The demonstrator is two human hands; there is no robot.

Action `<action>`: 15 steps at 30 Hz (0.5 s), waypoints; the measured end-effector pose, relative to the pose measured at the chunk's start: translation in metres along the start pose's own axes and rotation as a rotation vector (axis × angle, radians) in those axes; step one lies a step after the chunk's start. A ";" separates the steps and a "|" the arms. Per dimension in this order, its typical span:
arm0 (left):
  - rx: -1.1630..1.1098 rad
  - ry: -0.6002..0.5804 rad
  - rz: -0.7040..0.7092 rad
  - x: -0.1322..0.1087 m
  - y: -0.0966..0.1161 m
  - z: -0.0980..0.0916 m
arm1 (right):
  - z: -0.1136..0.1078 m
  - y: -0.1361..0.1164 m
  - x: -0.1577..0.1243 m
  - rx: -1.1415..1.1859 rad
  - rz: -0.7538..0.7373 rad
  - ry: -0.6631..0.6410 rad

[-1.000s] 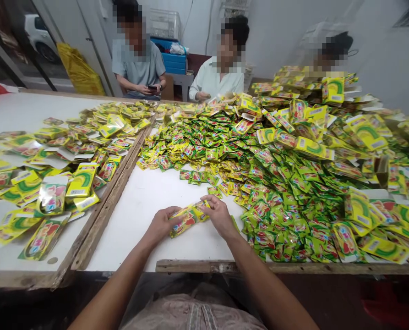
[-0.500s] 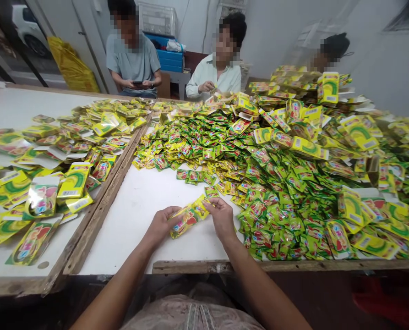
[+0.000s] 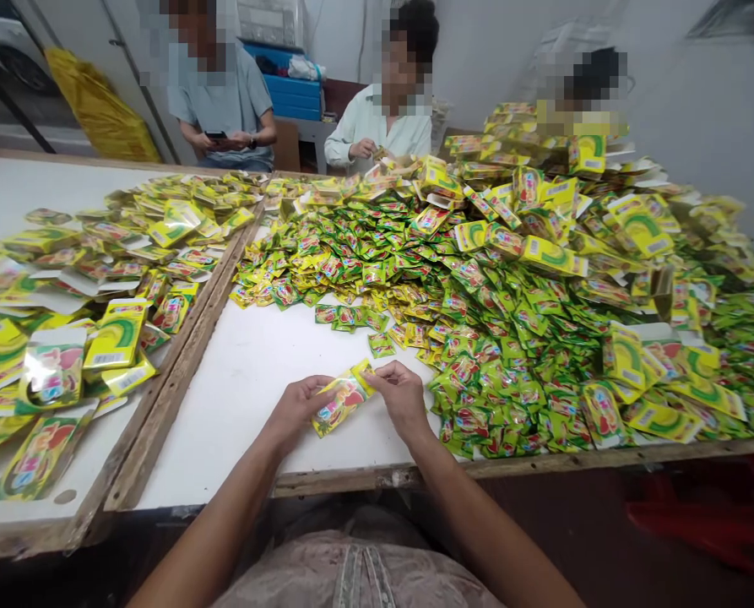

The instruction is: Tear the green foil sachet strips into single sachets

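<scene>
Just above the white tabletop, a small yellow carton (image 3: 342,405) with red fruit and white lettering lies slantwise between my hands. My left hand (image 3: 293,415) grips its left side, thumb and fingers closed around the edge. At the carton's upper right end, my right hand (image 3: 404,400) pinches with thumb and fingertips; whether a sachet sits inside that end is hidden. Beyond my fingers lie a green sachet (image 3: 382,344) and a short row of green sachets (image 3: 349,317). A large heap of green and yellow sachets (image 3: 496,397) reaches close to my right hand.
Yellow cartons (image 3: 118,333) are piled to the left, past a wooden divider strip (image 3: 190,359). More cartons (image 3: 554,253) top the heap at right. A wooden rim (image 3: 344,481) edges the table. Across it sit a person with a phone (image 3: 221,105), another person (image 3: 382,127) and a third, partly hidden.
A yellow sachet that stuck out at the carton's upper right end no longer shows. My right hand stays at that end. The whole view has shifted slightly.
</scene>
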State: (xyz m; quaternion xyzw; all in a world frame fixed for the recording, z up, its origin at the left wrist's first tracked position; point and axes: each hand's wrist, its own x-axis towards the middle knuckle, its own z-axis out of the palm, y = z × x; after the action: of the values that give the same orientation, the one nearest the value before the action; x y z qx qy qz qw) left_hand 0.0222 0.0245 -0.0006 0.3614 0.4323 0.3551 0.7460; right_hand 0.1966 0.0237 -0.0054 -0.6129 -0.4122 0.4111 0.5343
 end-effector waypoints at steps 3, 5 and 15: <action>0.013 0.020 -0.031 0.000 0.002 -0.001 | -0.019 -0.009 -0.002 -0.210 -0.054 -0.118; 0.038 0.032 -0.057 0.001 0.003 -0.004 | -0.039 -0.013 -0.006 -0.395 -0.147 -0.078; 0.110 0.103 -0.061 0.005 -0.002 -0.006 | -0.062 0.011 -0.025 -1.399 -0.490 -0.340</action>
State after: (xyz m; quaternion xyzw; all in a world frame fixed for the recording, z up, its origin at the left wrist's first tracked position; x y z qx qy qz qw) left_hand 0.0189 0.0292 -0.0069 0.3696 0.4999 0.3262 0.7121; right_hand 0.2477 -0.0209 -0.0086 -0.6279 -0.7778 0.0121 0.0264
